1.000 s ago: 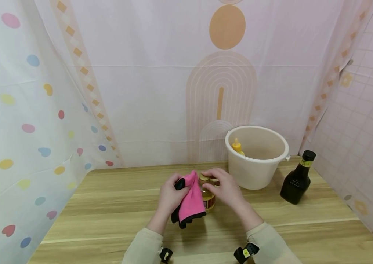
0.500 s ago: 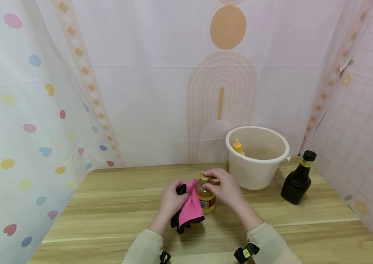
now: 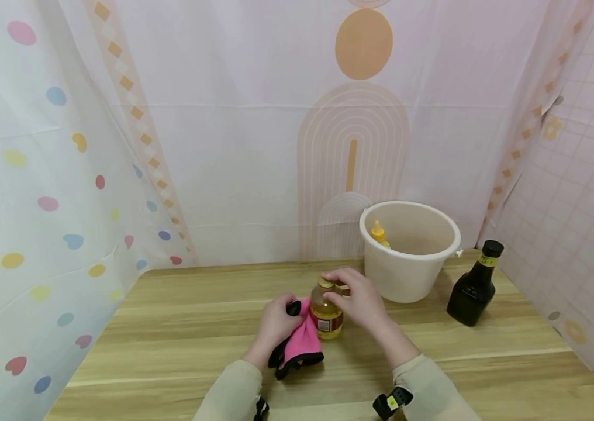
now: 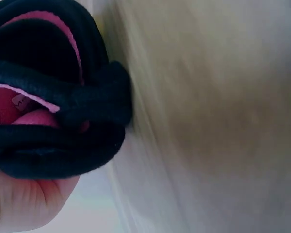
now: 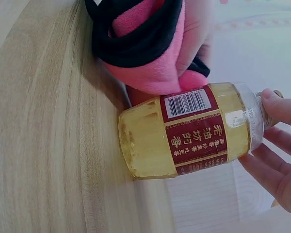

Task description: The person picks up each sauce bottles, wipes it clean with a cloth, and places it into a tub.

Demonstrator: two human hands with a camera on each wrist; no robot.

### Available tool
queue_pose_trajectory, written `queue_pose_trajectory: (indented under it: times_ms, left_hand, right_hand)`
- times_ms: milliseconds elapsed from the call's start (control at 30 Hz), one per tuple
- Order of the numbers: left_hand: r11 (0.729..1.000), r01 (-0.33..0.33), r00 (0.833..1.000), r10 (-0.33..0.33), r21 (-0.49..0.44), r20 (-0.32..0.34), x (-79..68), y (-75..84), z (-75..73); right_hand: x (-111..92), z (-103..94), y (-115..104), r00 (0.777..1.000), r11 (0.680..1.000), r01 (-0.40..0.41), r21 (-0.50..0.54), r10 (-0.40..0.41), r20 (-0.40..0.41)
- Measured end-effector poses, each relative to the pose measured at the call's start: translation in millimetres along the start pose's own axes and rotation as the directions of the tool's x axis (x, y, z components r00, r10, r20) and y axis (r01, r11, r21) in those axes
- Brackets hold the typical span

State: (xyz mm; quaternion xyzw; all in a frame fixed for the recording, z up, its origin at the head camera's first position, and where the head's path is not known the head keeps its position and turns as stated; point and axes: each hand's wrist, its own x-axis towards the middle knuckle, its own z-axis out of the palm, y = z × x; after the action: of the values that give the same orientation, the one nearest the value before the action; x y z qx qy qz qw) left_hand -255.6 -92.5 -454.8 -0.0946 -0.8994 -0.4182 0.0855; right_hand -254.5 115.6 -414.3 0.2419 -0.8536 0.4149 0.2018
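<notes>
A bottle of yellow oil (image 3: 327, 323) with a dark red label stands upright on the wooden table. Fingers and thumb of my right hand (image 3: 355, 298) hold it at the cap and neck; the right wrist view shows the oil bottle (image 5: 194, 131) gripped at its top. My left hand (image 3: 277, 323) grips a bunched pink cloth with black edging (image 3: 302, 342) against the bottle's left side. Up close in the left wrist view, the folds of the cloth (image 4: 53, 145) show black trim and a small label, with part of my hand below.
A white bucket (image 3: 402, 280) stands behind the right hand, with a yellow-capped bottle (image 3: 378, 234) inside. Further right is a dark sauce bottle (image 3: 472, 292) with a black cap. Curtains (image 3: 244, 175) enclose the wooden table (image 3: 186, 339).
My left hand and the cloth have moved down along the bottle, uncovering more of its left side and label. The right hand keeps its hold, and the bottle stays in place.
</notes>
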Motion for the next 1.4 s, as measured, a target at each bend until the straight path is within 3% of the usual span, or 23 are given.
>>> queue_pose_trajectory:
  times_ms: [133,233,367,533,667,867,1100,1400]
  left_hand:
    - [1.0,-0.01,0.998,0.009,0.015,0.068,3.3,-1.8,-7.0]
    - [0.999,-0.021,0.997,0.018,0.041,0.077,6.0,-1.4,-16.0]
    - [1.0,0.005,1.0,-0.005,0.015,0.022,8.6,6.8,-31.4]
    - [0.991,0.013,0.996,-0.024,-0.132,-0.082,9.8,30.1,-51.1]
    - [0.981,-0.003,0.99,-0.024,-0.194,-0.138,8.3,47.9,-59.9]
    - [0.978,-0.036,0.987,0.002,-0.206,-0.16,7.0,60.1,-52.1]
    - [0.991,-0.05,0.995,0.038,-0.125,-0.096,7.9,59.3,-32.0]
    - [0.994,-0.075,0.995,0.07,-0.078,-0.071,4.4,58.7,-27.5]
  right_hand:
    - [1,0.9,-1,1.0,1.0,0.003,0.002,-0.003,0.005]
    - [0,1.3,-1,1.0,1.0,0.003,-0.002,-0.003,0.005]
    - [-1,0.8,-1,1.0,1.0,-0.003,-0.005,0.003,-0.003]
    - [0,-1.0,0,1.0,1.0,0.006,-0.008,-0.006,-0.014]
    - [0,-1.0,-1,0.999,1.0,0.031,-0.002,-0.031,-0.019]
    - [-1,0.4,0,0.998,0.999,0.053,0.004,-0.053,-0.026]
    - [-1,1.8,2,0.998,0.998,0.057,-0.007,-0.058,-0.03]
    - [-2,0.7,0,0.999,0.999,0.042,-0.011,-0.042,-0.029]
